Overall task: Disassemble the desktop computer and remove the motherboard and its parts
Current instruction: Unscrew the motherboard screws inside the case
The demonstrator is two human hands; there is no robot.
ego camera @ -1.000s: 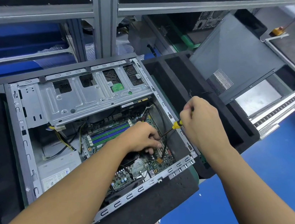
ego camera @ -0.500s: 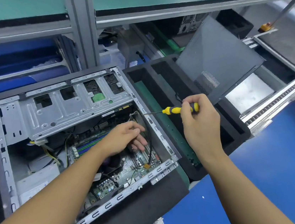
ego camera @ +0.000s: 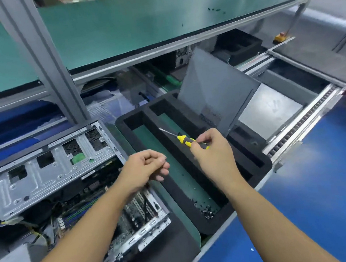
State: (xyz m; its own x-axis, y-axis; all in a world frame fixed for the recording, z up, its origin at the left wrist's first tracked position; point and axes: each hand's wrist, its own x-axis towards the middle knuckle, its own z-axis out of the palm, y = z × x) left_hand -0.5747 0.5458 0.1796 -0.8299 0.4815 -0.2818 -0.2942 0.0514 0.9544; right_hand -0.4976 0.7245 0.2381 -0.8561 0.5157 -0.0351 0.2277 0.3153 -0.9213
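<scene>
Over the black foam tray, two hands, close together but apart. Right hand: fingers wrapped round the yellow-and-black handle of one screwdriver, shaft slanting up and away to the left of the grip, tip in the air above the tray. Left hand: just left of the grip, fingers curled with the thumb against them; pinching something or nothing, cannot tell.

Below the grip, nearer the body: one small heap of dark screws at the near end of the tray's long compartment, a few loose ones scattered up its green floor. Left of the grip: one open computer case lying on its side, with one motherboard inside, partly hidden under the left forearm. Beyond the grip: one grey side panel leaning at the tray's far end.

Half a second back: left hand down inside the case, fingers on the motherboard; now lifted out and across to the tray's edge. Screwdriver then level, shaft pointing left toward the case wall; now tilted and further over the tray.
</scene>
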